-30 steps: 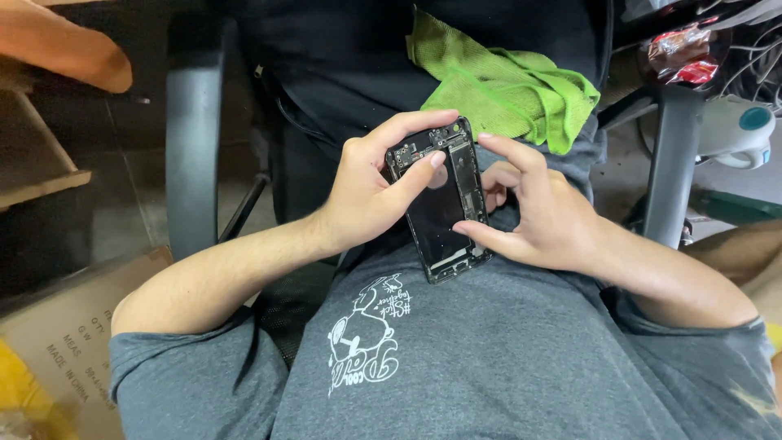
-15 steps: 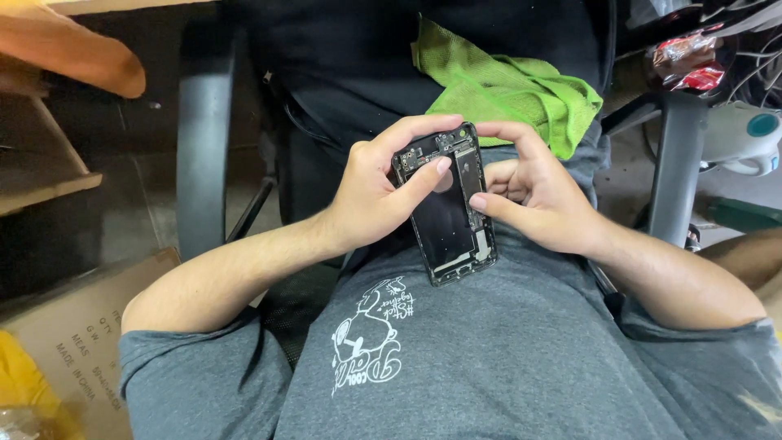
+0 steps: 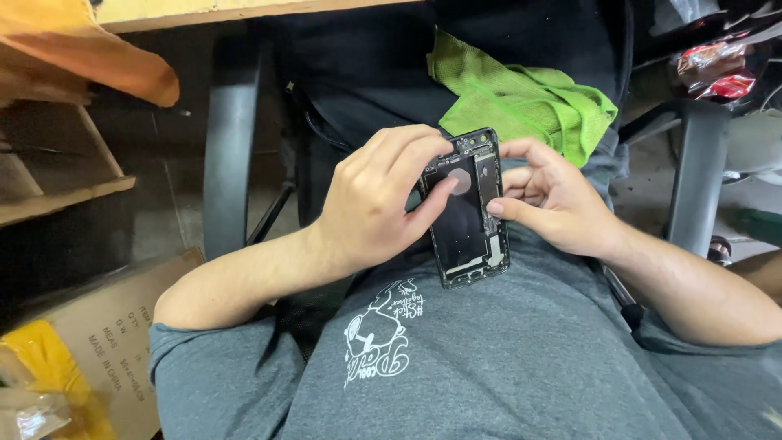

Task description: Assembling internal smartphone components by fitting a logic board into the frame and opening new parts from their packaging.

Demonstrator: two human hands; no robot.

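Head view | opened phone housing [image 3: 468,213] held over lap | left hand [image 3: 376,204] fingers clasp its left edge, thumb inside | right hand [image 3: 555,200] fingers pinch right edge | risk: thumb pressure may bend exposed parts

1. An opened black phone housing [image 3: 466,213] is held above the lap by both hands.
2. Its left edge is gripped by the left hand [image 3: 371,200].
3. Its right edge is pinched by the right hand [image 3: 554,200].
4. A green cloth [image 3: 529,102] is seen behind.
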